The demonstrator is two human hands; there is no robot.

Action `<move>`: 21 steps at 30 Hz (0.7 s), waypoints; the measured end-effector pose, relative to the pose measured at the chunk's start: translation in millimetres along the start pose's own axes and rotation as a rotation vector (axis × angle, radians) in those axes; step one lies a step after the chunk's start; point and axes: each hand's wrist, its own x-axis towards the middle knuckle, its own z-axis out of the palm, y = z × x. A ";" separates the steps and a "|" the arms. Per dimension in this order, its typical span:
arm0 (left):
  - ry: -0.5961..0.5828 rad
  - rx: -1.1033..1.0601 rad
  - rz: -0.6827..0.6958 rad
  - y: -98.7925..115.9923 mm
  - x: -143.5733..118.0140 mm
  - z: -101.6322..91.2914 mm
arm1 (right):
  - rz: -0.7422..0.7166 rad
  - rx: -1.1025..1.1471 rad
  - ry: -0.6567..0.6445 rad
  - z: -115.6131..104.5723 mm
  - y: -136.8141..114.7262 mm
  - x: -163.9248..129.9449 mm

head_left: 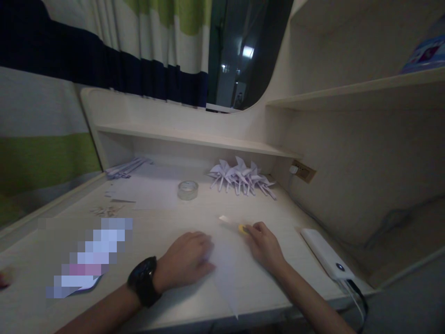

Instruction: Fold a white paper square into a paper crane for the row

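My right hand (pixel 266 248) is closed around a yellow box cutter (pixel 243 229), its blade pointing up and to the left over the desk. Beneath and between my hands lies a white sheet of paper (pixel 225 278), blurred, one corner reaching the desk's front edge. My left hand (pixel 187 257), with a black watch (pixel 144 280) on the wrist, rests palm down at the paper's left edge. Its thumb is apart from the other fingers, whose tips are smeared by motion. Several white paper pinwheels (pixel 239 176) lie in a row at the back.
A roll of clear tape (pixel 187 190) sits mid-desk, beside paper sheets (pixel 153 185) and rolled paper strips (pixel 128 168). Small scraps (pixel 106 211) lie at left, above a pixelated phone-like object (pixel 92 260). A white power bank (pixel 327 253) with cables is at right, near a wall socket (pixel 304 171).
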 end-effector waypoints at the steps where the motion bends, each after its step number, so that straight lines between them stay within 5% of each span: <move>1: 0.000 0.024 0.005 -0.4 0.5 2.9 | 0.003 -0.001 -0.004 -0.2 -0.2 0.1; 12: -0.068 0.148 0.047 -12.2 6.8 15.3 | 0.003 0.002 -0.009 0.1 -1.1 -0.1; 21: -0.085 -0.202 -0.076 -0.6 5.5 0.6 | 0.002 -0.001 0.007 1.1 0.1 -0.1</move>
